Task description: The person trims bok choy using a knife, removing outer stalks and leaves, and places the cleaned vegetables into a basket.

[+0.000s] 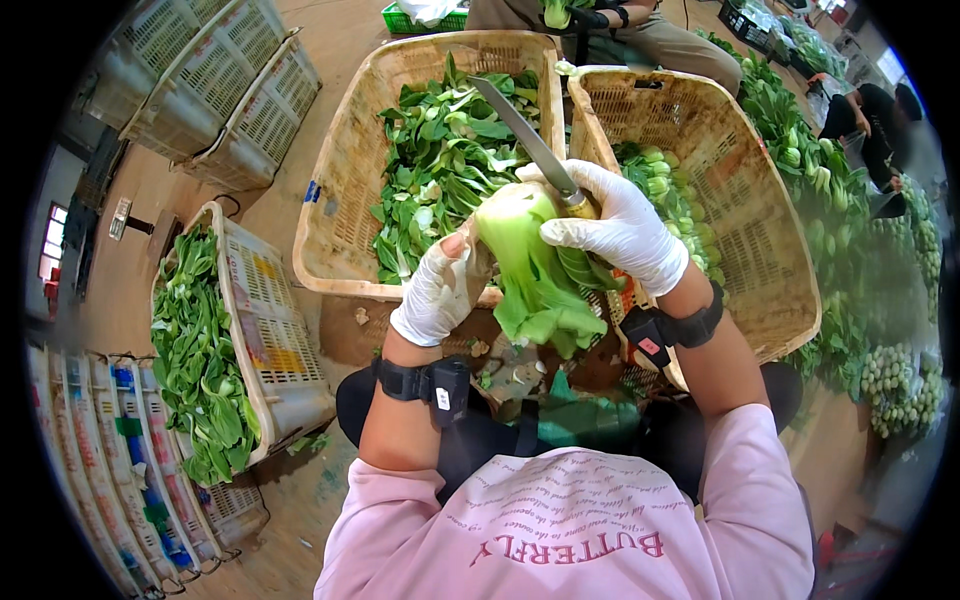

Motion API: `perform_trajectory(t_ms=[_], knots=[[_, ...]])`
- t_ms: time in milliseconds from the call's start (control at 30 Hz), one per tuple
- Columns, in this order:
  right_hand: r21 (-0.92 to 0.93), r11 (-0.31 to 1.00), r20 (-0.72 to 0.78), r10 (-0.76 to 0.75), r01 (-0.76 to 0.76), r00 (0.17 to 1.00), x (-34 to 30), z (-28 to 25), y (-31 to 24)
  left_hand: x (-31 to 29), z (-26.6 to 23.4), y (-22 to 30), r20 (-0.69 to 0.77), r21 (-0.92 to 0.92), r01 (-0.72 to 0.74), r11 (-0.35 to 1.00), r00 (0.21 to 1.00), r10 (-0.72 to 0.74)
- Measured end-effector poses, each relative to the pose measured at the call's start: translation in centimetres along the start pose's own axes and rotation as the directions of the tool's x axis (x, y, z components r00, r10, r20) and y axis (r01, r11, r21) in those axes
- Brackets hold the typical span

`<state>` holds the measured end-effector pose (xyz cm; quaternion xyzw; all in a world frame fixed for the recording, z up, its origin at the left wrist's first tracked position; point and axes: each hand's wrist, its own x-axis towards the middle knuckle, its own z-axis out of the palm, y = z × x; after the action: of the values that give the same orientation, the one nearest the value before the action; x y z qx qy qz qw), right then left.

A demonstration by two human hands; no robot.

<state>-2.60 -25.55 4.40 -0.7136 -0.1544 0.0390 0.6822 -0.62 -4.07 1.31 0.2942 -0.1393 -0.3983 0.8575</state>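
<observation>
In front of me, a head of bok choy (522, 235) hangs with its pale cut base up and its leaves down. My left hand (440, 288), in a white glove with a bare thumb tip, grips it from the left side. My right hand (625, 225), also gloved, is closed round the handle of a knife (528, 135), and its thumb lies near the stalks. The blade points up and away to the left. Beneath the blade is a crate (335, 200) with loose leaves and trimmings (430, 150). To the right, another crate (765, 235) holds trimmed bok choy heads (668, 185).
At my left stands a crate (275, 340) of leafy bok choy (200, 360). Stacked crates (215, 80) rise at the far left. Across from me sits a person (660, 35) with a dark-gloved hand on greens. Piled bok choy (820, 190) lines the right side.
</observation>
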Motion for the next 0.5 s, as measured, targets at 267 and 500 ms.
perform_trajectory(t_ms=[267,500], knots=[[-0.241,0.951,0.196,-0.149,0.195,0.969,2.2,-3.7,-0.1,0.0,-1.0,-1.3,0.065,0.448,-0.073,0.891,0.997,0.049],[-0.222,0.968,-0.455,0.0,-0.114,0.89,6.3,-5.9,3.6,2.0,-2.8,-1.9,-0.127,-0.174,-0.092,0.981,0.989,0.07]])
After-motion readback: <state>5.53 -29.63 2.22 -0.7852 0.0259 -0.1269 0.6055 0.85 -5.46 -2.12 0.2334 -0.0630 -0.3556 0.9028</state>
